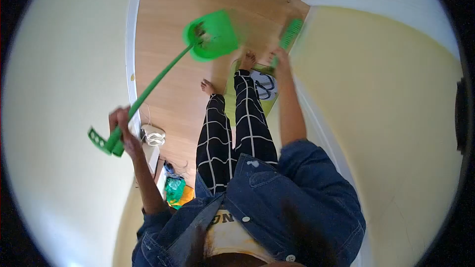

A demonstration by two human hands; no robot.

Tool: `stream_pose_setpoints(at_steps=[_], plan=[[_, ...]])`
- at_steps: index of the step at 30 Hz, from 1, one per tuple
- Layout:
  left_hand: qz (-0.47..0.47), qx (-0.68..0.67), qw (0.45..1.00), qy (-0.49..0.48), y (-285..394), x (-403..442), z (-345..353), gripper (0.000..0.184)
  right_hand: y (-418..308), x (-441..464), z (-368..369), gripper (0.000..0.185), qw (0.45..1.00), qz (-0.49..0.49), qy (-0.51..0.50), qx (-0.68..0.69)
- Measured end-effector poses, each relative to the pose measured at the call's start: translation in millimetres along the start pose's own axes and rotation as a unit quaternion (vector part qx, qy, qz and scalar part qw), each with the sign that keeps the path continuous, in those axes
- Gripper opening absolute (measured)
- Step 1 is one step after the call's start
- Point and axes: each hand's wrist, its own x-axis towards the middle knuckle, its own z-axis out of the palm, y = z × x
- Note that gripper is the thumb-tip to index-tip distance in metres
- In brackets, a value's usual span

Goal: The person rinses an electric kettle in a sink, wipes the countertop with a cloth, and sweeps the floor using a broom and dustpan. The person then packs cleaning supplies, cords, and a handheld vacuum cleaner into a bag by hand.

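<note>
My left hand [125,129] is closed round the upper part of the long green handle, just beside its curved, holed end. At the far end of the handle is a green dustpan [220,37] with dark and pale debris in it, over the wooden floor. In my right hand [280,58] is a green brush [291,33], held by its short handle with the bristled head pointing up and away, near the right wall. The brush and dustpan are apart.
Bare feet stand on the wooden floor [168,34] and a green mat [230,100] with a printed pattern. White shoes [153,135] lie by the left wall. Nearer are green and yellow bags [175,190] and cables. Walls rise close on both sides.
</note>
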Motion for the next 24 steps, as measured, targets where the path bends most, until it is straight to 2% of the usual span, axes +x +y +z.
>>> stream_pose_setpoints(at_steps=[1, 2, 3, 4, 5, 6, 7, 8, 9, 10, 11, 13, 15, 16, 17, 18, 19, 20, 21, 22, 24], plan=[[0.022, 0.017, 1.000, -0.003, -40.3, -22.3, -81.4, 0.027, 33.7, -42.5, 59.6, 0.009, 0.999, 0.021, -0.025, -0.023], [-0.026, 0.014, 1.000, 0.009, -70.0, -43.6, -149.2, 0.031, 66.5, -85.2, 120.2, 0.008, 0.997, 0.042, -0.050, -0.047], [-0.084, 0.031, 0.995, 0.044, -94.1, -65.1, -211.0, 0.034, 90.2, -119.4, 161.7, 0.008, 0.979, 0.201, -0.029, 0.004], [-0.145, 0.027, 0.985, 0.092, -106.7, -89.0, -259.6, 0.036, 107.5, -152.1, 174.4, 0.008, 0.959, 0.253, -0.086, 0.092], [-0.160, 0.005, 0.979, 0.125, -137.5, -116.0, -323.0, 0.036, 131.6, -199.3, 177.7, 0.010, 0.924, 0.308, -0.134, 0.182], [-0.210, -0.013, 0.964, 0.163, -160.2, -140.7, -384.1, 0.030, 154.5, -252.7, 185.1, 0.011, 0.873, 0.363, -0.184, 0.270], [-0.261, -0.029, 0.944, 0.199, -190.4, -170.9, -458.8, 0.031, 160.2, -319.0, 191.4, 0.010, 0.885, 0.394, -0.108, 0.222], [-0.268, -0.030, 0.940, 0.207, -201.4, -200.2, -524.2, 0.030, 160.0, -388.7, 199.0, 0.010, 0.873, 0.395, -0.180, 0.223], [-0.212, 0.027, 0.956, 0.199, -248.7, -245.5, -614.5, 0.029, 155.6, -460.0, 221.4, 0.009, 0.897, 0.383, -0.137, 0.175], [-0.255, -0.057, 0.932, 0.250, -255.6, -271.0, -681.0, 0.029, 186.3, -507.4, 230.4, 0.010, 0.926, 0.356, -0.041, 0.122], [-0.261, -0.086, 0.916, 0.292, -274.9, -248.4, -696.3, 0.039, 184.4, -458.7, 258.0, 0.011, 0.944, 0.321, 0.048, 0.060], [-0.288, -0.113, 0.878, 0.365, -325.6, -320.1, -809.5, 0.030, 284.2, -502.7, 249.8, 0.021, 0.984, 0.165, -0.017, 0.059], [-0.300, -0.147, 0.842, 0.424, -394.7, -337.5, -943.1, 0.027, 444.2, -509.3, 288.8, 0.020, 0.981, 0.191, 0.024, 0.022], [-0.318, -0.141, 0.827, 0.442, -440.8, -331.7, -1009.1, 0.033, 520.2, -544.9, 369.6, 0.014, 0.980, 0.126, -0.088, -0.126], [-0.331, -0.133, 0.809, 0.467, -493.4, -330.8, -1077.9, 0.034, 594.6, -582.0, 453.0, 0.017, 0.949, 0.032, -0.175, -0.260], [-0.324, -0.128, 0.800, 0.488, -464.4, -292.0, -1015.5, 0.034, 588.8, -551.9, 525.4, 0.018, 0.939, -0.006, -0.169, -0.301], [-0.319, -0.121, 0.795, 0.502, -448.6, -248.6, -984.3, 0.034, 581.3, -522.8, 600.5, 0.020, 0.925, -0.043, -0.160, -0.342], [-0.327, -0.131, 0.783, 0.513, -459.8, -228.4, -994.4, 0.033, 573.2, -494.2, 676.4, 0.022, 0.909, -0.079, -0.147, -0.383], [-0.335, -0.147, 0.769, 0.524, -521.2, -268.6, -1078.6, 0.033, 651.6, -574.5, 738.6, 0.021, 0.939, 0.044, -0.170, -0.296], [-0.345, -0.158, 0.755, 0.536, -583.0, -314.2, -1169.0, 0.032, 731.7, -665.6, 796.5, 0.021, 0.946, 0.171, -0.187, -0.204], [-0.355, -0.168, 0.746, 0.538, -709.1, -407.5, -1358.6, 0.032, 886.9, -858.3, 843.9, 0.026, 0.914, 0.302, -0.260, -0.069]])
